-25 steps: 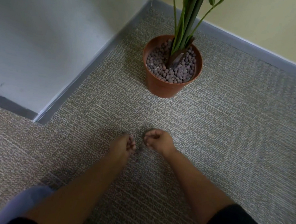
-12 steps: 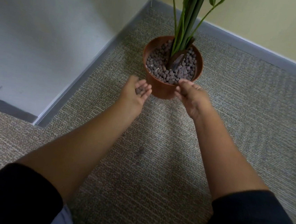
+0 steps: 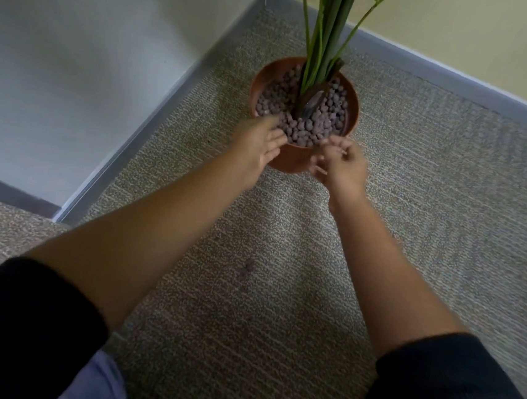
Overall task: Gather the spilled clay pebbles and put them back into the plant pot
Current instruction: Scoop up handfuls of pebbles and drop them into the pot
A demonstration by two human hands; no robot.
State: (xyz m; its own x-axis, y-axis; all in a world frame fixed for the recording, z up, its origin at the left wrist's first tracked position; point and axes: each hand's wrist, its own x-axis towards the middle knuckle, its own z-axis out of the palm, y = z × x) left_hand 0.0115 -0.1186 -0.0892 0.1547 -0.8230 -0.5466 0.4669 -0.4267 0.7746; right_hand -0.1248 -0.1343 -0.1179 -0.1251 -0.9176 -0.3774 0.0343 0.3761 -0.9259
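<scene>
Both hands have come forward from mid-carpet to the near rim of the plant pot (image 3: 298,162). Grey-beige looped carpet (image 3: 415,214) covers the floor, edged by a grey skirting board (image 3: 459,86) under a cream wall at the back and a pale panel at the left. Terracotta and round, the pot stands upright near the corner, filled to the brim with brownish clay pebbles (image 3: 308,126); green stems (image 3: 327,28) rise straight up from its middle. Left hand (image 3: 258,144) rests over the near-left rim, fingers extended and loosely apart onto the pebbles. Right hand (image 3: 339,165) is blurred at the near-right rim, fingers curled; whether it grips pebbles cannot be told.
</scene>
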